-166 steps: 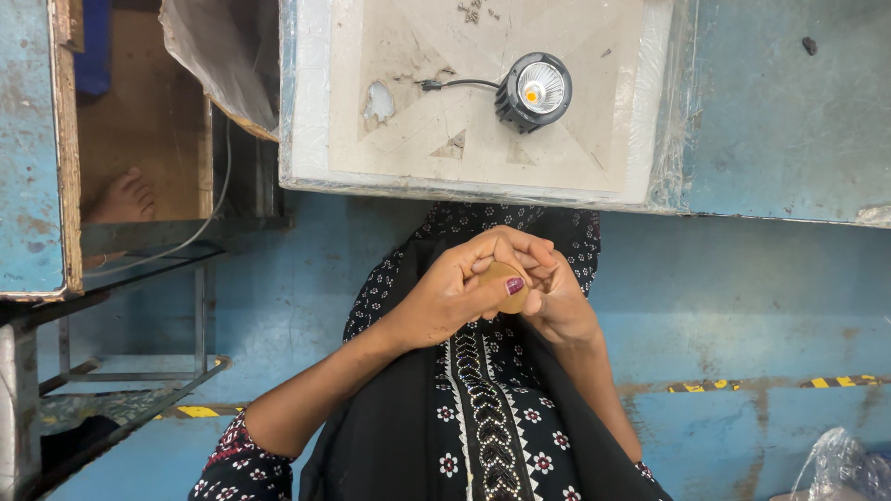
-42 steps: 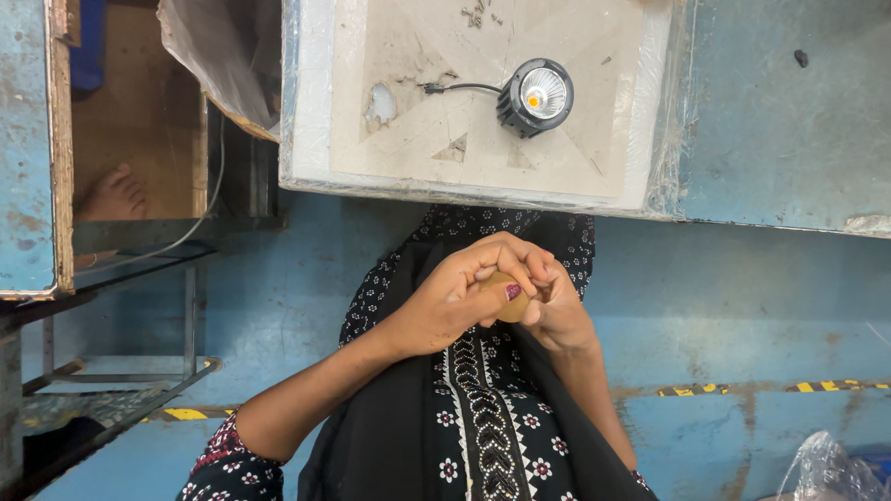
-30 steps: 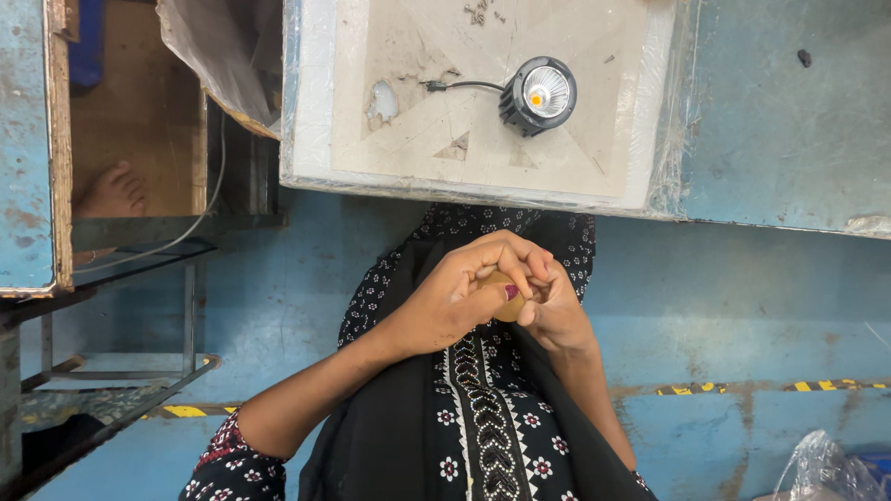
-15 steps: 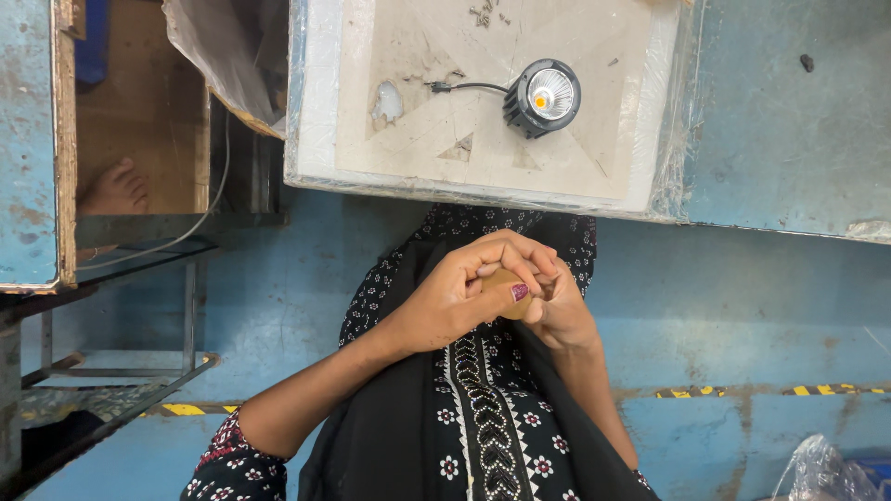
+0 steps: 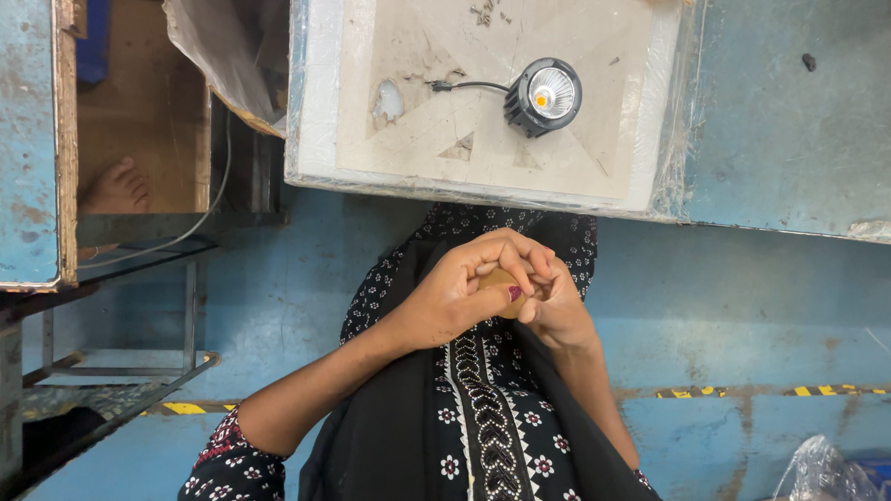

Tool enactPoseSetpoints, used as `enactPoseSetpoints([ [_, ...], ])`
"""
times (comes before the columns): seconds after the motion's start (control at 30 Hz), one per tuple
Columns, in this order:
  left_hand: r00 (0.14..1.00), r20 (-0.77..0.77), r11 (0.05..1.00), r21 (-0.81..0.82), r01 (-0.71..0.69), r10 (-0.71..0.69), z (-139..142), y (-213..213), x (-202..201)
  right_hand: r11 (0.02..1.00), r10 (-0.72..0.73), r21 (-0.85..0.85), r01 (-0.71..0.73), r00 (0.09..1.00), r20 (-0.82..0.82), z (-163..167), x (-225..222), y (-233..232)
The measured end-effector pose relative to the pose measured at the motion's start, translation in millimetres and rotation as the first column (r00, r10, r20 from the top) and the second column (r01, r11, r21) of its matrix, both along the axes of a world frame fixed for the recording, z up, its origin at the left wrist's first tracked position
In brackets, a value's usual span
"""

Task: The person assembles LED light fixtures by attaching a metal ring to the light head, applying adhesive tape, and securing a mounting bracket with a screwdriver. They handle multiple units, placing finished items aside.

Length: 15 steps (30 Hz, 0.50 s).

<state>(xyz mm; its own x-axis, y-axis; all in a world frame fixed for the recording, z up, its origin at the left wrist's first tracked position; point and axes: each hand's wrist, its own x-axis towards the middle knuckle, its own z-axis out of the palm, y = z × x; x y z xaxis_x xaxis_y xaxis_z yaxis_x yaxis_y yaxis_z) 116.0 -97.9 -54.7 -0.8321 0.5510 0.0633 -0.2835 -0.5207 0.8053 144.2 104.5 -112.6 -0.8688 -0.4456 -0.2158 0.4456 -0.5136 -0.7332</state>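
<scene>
Below, held small round tan disc-shaped piece [image 5: 501, 283] between both hands, over lap in black floral-print garment [image 5: 483, 417]. Left hand [image 5: 455, 297] clenched around piece, fingers curled over top, thumb with dark red nail pressed on edge. Right hand [image 5: 557, 306] closed against piece from other side, touching left hand. Above, well apart from hands: round black spotlight lamp with silver reflector [image 5: 546, 96], thin black lead attached, lying on worn white-edged beige surface [image 5: 418, 158]. Bare foot [image 5: 116, 186] of another person at far left. Blue painted floor [image 5: 742, 306] beneath.
</scene>
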Motion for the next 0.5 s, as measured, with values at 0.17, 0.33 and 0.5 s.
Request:
enactPoseSetpoints([
  [0.17,0.999,0.008,0.999,0.02,0.038,-0.039,3,-5,1,0.998,0.061,0.011,-0.061,0.998,-0.015,4,0,1],
  [0.33,0.996,0.06,0.998,0.019,0.058,-0.059,4,-12,5,1.0,0.021,0.003,-0.022,0.999,0.027,5,4,-6],
  [0.5,1.0,-0.004,1.0,0.007,0.017,-0.017,-3,-9,7,1.0,0.017,0.025,-0.017,1.0,0.013,3,6,-8],
])
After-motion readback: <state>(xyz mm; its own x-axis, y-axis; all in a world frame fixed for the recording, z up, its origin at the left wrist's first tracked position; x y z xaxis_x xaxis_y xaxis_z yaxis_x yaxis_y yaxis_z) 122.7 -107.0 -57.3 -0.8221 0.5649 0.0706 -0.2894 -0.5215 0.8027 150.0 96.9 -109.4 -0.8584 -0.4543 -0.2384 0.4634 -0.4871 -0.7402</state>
